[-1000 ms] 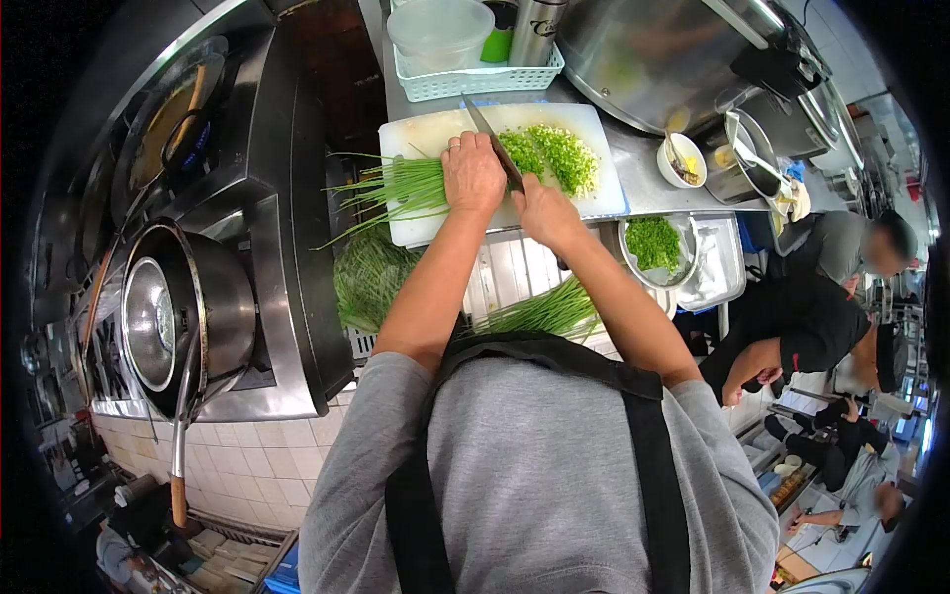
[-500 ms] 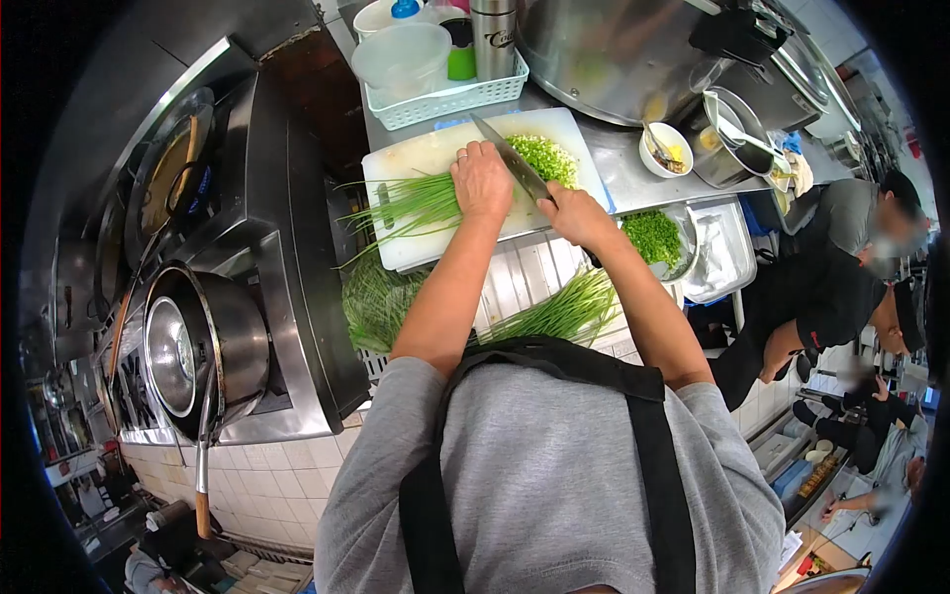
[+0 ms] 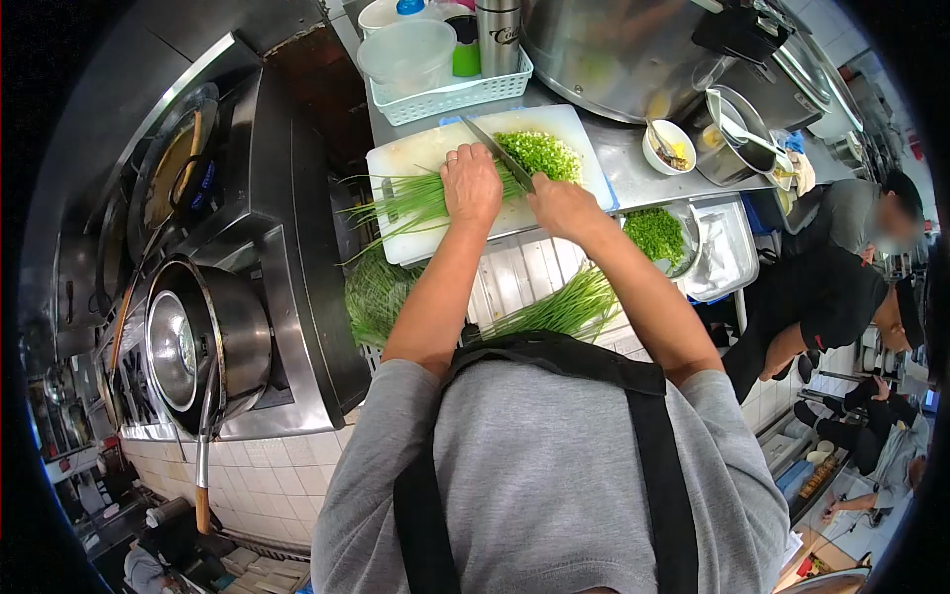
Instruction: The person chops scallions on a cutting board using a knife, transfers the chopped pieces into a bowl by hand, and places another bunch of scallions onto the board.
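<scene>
At far left, a dark round metal pot (image 3: 242, 342) sits on the steel stove near you. Next comes a rounded mass of fine green stalks (image 3: 379, 297), below the edge of the white plastic cutting board (image 3: 396, 161). On that board's left half lie your long thin green stalks (image 3: 414, 198), bright and slender, running roughly side by side, their loose ends fanned out past the board's left edge. Your left hand (image 3: 472, 183) lies over their other end, fingers together, gripping them against the board. Just beside it, the long steel knife (image 3: 495, 150) slants across the board, tip up and to the left. To its right is a heap of finely chopped stalks (image 3: 542, 154), vivid green with pale white bits toward the right. Your right hand (image 3: 564, 208) is closed around the knife's handle end, which it mostly hides. Below, a loose bunch of uncut green stalks (image 3: 566, 305) lies near your apron. Farther right, a round metal bowl (image 3: 692, 259) holds more chopped greens (image 3: 653, 235), darker and evenly green.
</scene>
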